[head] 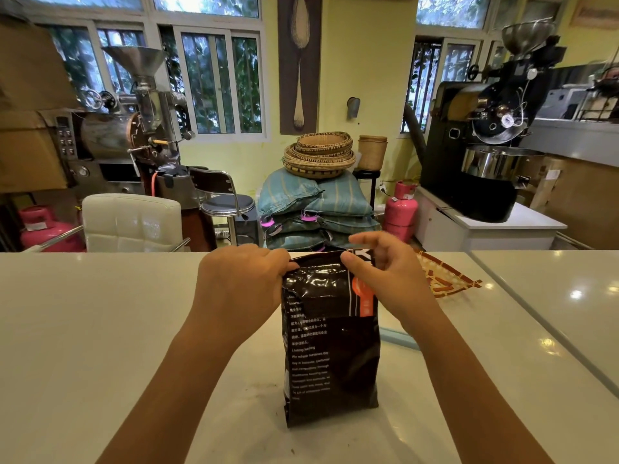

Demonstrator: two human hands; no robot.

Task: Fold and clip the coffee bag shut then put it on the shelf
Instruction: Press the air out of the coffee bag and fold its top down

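The coffee bag (331,346) stands upright on the white surface (83,329) at the lower centre of the frame, a glossy black pouch with its back panel turned toward me. My left hand (241,279) is closed around the bag's top left corner, fingers curled over the edge. My right hand (385,272) pinches the top right corner between thumb and forefinger, the other fingers lifted loosely above it. The top of the bag is crumpled and bent over under both grips.

White print runs down the left half of the panel: several lines of Chinese characters too small to make out, then English lines, of which I can read "We refresh ourselves day" and little else. An orange patch with a thin white line beside it sits near the top right, and large white letters, perhaps "YE", show on the folded flap just by my right thumb.

A patterned orange-and-white woven mat (442,276) lies on the surface right of my right hand, and a pale blue strip (398,338), whose nature I cannot tell, lies under my right wrist. Beyond the surface, at centre, stacked woven baskets (318,154) rest on blue-green sacks (315,202).
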